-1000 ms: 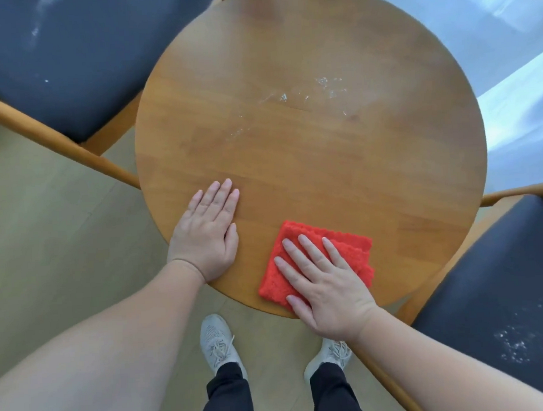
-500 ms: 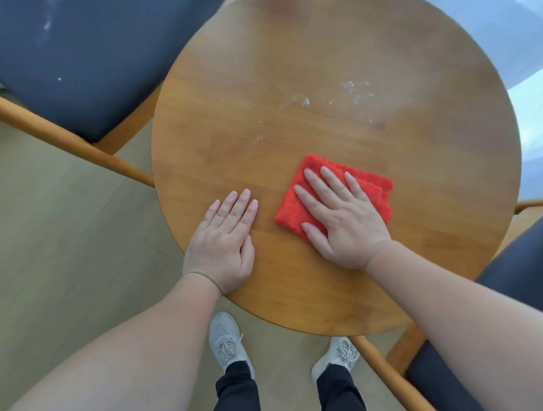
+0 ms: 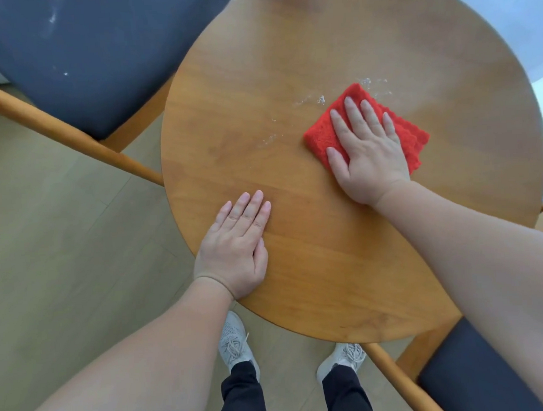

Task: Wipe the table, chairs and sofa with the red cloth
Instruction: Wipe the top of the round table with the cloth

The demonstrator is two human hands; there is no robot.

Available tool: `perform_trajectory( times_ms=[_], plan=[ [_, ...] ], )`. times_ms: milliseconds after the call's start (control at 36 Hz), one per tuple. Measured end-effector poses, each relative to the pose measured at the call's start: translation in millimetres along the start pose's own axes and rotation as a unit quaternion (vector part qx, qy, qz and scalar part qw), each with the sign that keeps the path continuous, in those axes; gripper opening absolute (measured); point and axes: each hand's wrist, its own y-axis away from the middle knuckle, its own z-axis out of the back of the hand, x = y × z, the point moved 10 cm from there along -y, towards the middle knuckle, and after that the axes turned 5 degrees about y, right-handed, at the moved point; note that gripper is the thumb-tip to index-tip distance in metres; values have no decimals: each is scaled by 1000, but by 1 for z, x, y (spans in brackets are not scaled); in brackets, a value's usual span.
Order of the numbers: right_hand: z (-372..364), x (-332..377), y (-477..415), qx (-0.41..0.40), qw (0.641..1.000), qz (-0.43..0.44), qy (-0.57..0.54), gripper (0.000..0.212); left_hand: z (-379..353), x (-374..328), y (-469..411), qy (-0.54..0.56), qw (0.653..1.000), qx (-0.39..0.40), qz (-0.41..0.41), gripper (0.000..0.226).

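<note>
A folded red cloth [image 3: 413, 134] lies on the round wooden table [image 3: 302, 60], right of centre. My right hand [image 3: 367, 151] presses flat on the cloth, fingers spread, its fingertips near the cloth's far corner. White powdery specks [image 3: 321, 100] streak the wood just left of and beyond the cloth. My left hand [image 3: 237, 245] rests flat on the table near its front left edge, holding nothing. One dark blue chair seat [image 3: 102, 53] with a few white specks stands at the upper left. Another chair [image 3: 471, 380] is at the lower right.
The left chair's wooden arm rail [image 3: 65, 135] runs diagonally beside the table's left edge. A wooden rail [image 3: 398, 378] of the right chair passes under the table's near edge. Pale wood flooring [image 3: 60, 250] stretches to the left. My feet in grey shoes [image 3: 234, 347] stand below the table.
My right hand has slid the red cloth away from the near edge toward the table's middle, reaching the white specks. My left hand stays flat near the front edge.
</note>
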Motion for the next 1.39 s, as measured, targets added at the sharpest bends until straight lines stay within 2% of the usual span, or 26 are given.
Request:
perform_trajectory(
  times_ms=[167,361,528,639,694,750,917,1139,1389],
  plan=[
    [-5,13,5,3,1000,-24,-7,62,3,1,1,11,1000,-13,1,53],
    [-11,43,29,9,1000,14,5,64,7,2,3,26,999,-38,8,50],
    [-20,69,63,20,999,37,7,64,14,18,24,66,992,-76,75,47],
    [-28,98,93,27,998,63,-1,63,31,32,54,86,986,-109,88,44],
    [-32,115,108,31,996,79,-5,62,35,39,64,84,987,-97,99,45],
    [-36,132,120,38,995,95,-4,62,32,40,68,74,991,-54,94,49],
    [-38,160,133,35,991,125,-6,62,15,15,73,33,999,40,4,56],
    [-34,170,128,21,988,155,-5,61,24,27,83,0,1000,13,-15,50],
    [-26,180,99,17,978,209,12,62,37,51,86,-24,999,22,3,53]
  ],
)
